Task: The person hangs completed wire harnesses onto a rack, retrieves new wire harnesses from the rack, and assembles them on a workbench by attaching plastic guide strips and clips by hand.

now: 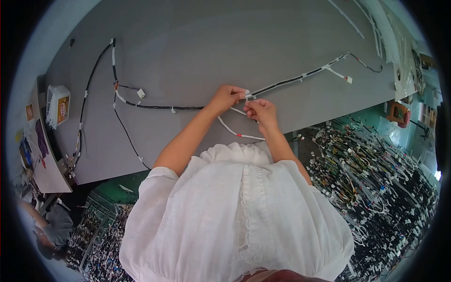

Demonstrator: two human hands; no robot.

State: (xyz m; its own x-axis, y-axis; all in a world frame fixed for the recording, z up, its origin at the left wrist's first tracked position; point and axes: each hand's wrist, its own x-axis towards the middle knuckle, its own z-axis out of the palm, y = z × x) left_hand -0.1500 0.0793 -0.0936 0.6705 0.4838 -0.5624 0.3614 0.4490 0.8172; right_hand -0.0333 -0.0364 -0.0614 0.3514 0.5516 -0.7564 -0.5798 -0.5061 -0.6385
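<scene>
A long wire harness (155, 107), wrapped in black with white sections, lies across the grey table and passes under my hands. My left hand (226, 99) is closed, its thumb and fingertips pinching the harness beside a small white fastening. Just to the right, my right hand (264, 113) is closed in a pinch on what looks like a thin white cable tie (249, 97) at that spot. A white cable (227, 128) with a red band hangs in a curve below my hands. White connectors (141, 93) end short branches at left and right.
A white container (58, 106) with an orange label stands at the table's left edge. Dense bundles of harnesses (371, 174) hang below the table at right, more at lower left. White strips (346, 19) lie at the upper right. Another person (54, 225) is at far lower left.
</scene>
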